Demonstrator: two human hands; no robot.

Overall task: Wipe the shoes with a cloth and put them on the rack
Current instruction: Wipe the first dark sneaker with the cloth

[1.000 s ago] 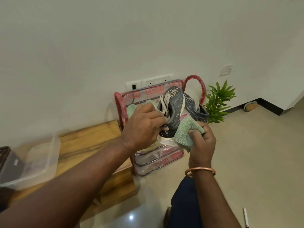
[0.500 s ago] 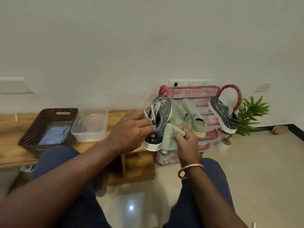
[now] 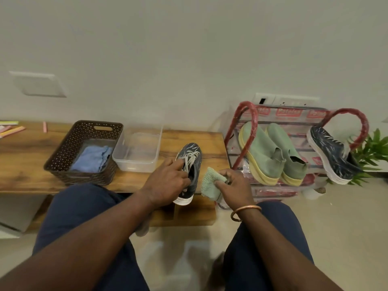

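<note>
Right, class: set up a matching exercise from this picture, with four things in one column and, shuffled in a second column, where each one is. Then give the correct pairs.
Things
1. blue cloth
2. green cloth
3. pair of green shoes
4. dark patterned shoe with laces

Places
A. on the rack
B. in the left hand, over the wooden bench
C. inside the brown basket
D. in the right hand

Pairs: 1-C, 2-D, 3-A, 4-B
</note>
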